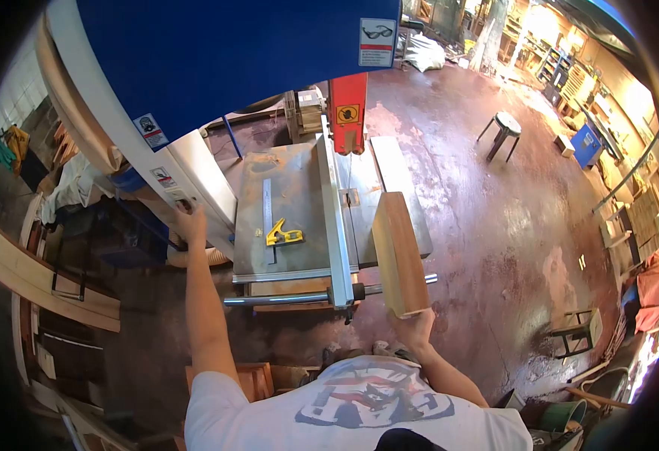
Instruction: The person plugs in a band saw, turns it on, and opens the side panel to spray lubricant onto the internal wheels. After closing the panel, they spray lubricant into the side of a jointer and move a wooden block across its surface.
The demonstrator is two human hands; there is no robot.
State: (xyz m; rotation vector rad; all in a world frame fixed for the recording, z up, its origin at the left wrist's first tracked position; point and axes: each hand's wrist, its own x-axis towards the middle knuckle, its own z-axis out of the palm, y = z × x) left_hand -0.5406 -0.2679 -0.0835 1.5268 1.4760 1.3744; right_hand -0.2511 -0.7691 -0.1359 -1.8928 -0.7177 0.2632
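Observation:
My left hand (191, 222) reaches to the white column of the bandsaw (202, 169), its fingers stretched to a small dark switch (184, 204). It holds nothing that I can see. My right hand (415, 328) grips the near end of a thick wooden block (400, 255), raised at the right front of the saw table (288, 259). The thin blade (351, 180) runs down below the red blade guard (348, 113). Left of the blade stands a long metal fence (334, 218). A combination square with a yellow head (281, 234) and steel rule (268, 207) lies on the table.
A metal rail (277, 300) crosses the table's front edge. On the reddish floor stand a round stool (505, 128) and a smaller stool (577, 333). Timber lies to the left, and a green bucket (562, 416) sits at the lower right.

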